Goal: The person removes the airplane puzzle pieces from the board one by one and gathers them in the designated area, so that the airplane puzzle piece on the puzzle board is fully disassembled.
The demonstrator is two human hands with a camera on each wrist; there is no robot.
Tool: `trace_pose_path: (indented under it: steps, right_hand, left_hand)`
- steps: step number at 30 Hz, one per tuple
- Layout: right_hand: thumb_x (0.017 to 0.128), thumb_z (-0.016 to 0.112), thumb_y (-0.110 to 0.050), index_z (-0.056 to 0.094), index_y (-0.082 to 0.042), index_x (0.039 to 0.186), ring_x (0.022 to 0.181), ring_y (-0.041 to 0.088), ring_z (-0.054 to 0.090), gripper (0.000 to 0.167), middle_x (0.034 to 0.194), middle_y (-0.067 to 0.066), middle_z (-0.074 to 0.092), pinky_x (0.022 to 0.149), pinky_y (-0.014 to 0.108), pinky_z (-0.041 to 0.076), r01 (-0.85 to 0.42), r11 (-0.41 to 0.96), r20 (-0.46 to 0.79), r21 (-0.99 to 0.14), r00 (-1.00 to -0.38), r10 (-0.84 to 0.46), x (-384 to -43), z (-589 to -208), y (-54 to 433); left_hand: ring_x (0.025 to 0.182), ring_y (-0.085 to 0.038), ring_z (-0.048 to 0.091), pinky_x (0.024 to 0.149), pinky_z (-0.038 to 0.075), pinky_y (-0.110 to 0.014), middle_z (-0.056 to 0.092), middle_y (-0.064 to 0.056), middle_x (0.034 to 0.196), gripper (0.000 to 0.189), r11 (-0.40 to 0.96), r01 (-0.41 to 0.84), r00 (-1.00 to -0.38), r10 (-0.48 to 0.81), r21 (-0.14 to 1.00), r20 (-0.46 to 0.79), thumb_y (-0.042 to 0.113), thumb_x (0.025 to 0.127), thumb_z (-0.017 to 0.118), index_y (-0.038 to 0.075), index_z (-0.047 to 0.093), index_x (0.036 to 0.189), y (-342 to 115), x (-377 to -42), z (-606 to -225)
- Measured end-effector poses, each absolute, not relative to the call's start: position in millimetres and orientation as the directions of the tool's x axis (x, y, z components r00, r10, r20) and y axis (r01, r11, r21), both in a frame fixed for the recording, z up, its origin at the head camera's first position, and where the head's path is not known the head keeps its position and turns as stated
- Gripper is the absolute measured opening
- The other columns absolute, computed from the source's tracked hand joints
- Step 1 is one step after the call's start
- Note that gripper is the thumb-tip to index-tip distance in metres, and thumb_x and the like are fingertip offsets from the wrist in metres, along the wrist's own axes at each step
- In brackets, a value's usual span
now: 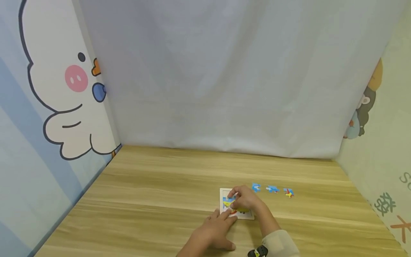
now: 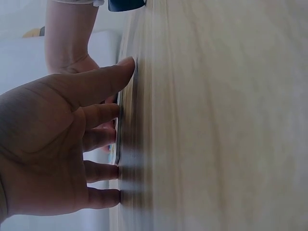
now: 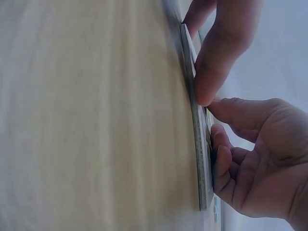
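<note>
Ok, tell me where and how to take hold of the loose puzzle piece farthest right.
Probably pinch the rightmost piece by opposite edges, coming down from above with the right hand: it lies flat on the table, apart from its neighbour, so its edges look free.

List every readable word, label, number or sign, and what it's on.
"S", next letter cut off: grey lettering on the right wall.
Dark green character, same wall: perhaps "發", too blurred to confirm.
Orange strokes, same wall: cut off, unreadable.
Black device by the pale sleeve: marking too small.
Puzzle board, loose pieces: none legible.
</note>
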State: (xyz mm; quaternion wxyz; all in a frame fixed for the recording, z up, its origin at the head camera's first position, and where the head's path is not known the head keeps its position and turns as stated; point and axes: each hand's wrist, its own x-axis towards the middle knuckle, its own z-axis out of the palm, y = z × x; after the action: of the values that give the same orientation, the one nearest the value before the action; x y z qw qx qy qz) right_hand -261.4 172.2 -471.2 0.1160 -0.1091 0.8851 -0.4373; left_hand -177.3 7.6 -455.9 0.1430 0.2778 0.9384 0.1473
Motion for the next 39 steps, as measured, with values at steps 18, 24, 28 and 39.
trace_pose_path:
  steps: [18, 24, 28, 39]
  right_hand:
    - [0.077, 0.064, 0.005, 0.059, -0.004, 0.083, 0.061, 0.015, 0.049, 0.012, 0.067, 0.003, 0.052, 0.054, 0.027, 0.041, -0.142, 0.524, -0.031, -0.839, -0.951, -0.308, -258.2, -471.4, 171.1]
    - [0.08, 0.061, 0.003, 0.057, -0.001, 0.086, 0.064, 0.017, 0.048, 0.009, 0.075, 0.008, 0.052, 0.055, 0.027, 0.04, -0.128, 0.419, -0.037, -0.899, -0.931, -0.363, -256.4, -464.3, 177.0]
    - [0.082, 0.06, 0.003, 0.055, 0.001, 0.089, 0.063, 0.017, 0.046, 0.008, 0.075, 0.008, 0.051, 0.054, 0.025, 0.038, -0.111, 0.362, -0.044, -0.925, -0.918, -0.395, -255.9, -461.0, 181.5]
    - [0.086, 0.061, -0.003, 0.055, 0.004, 0.096, 0.067, 0.017, 0.052, 0.014, 0.077, 0.007, 0.055, 0.059, 0.028, 0.044, -0.127, 0.34, -0.012, -0.932, -0.925, -0.379, -252.0, -457.4, 192.7]
  left_hand:
    - [0.129, -0.04, 0.03, 0.094, 0.036, -0.055, 0.035, -0.001, 0.145, 0.075, 0.811, 0.481, -0.804, 0.56, 0.335, -0.202, 0.042, 0.07, 0.077, 0.022, 0.048, 0.136, 8.6, -179.3, -456.0]
    - [0.129, -0.039, 0.032, 0.095, 0.036, -0.054, 0.036, -0.001, 0.145, 0.075, 0.808, 0.485, -0.809, 0.559, 0.334, -0.179, 0.042, 0.069, 0.078, 0.022, 0.049, 0.136, 8.0, -179.0, -454.7]
    - [0.128, -0.039, 0.033, 0.094, 0.038, -0.053, 0.037, -0.001, 0.144, 0.073, 0.805, 0.491, -0.808, 0.564, 0.333, -0.171, 0.043, 0.071, 0.077, 0.022, 0.05, 0.135, 7.2, -180.6, -454.1]
    - [0.129, -0.039, 0.031, 0.097, 0.034, -0.054, 0.034, -0.006, 0.145, 0.062, 0.766, 0.442, -0.812, 0.563, 0.466, -0.153, 0.039, 0.075, 0.074, 0.018, 0.055, 0.13, 2.0, -183.4, -456.1]
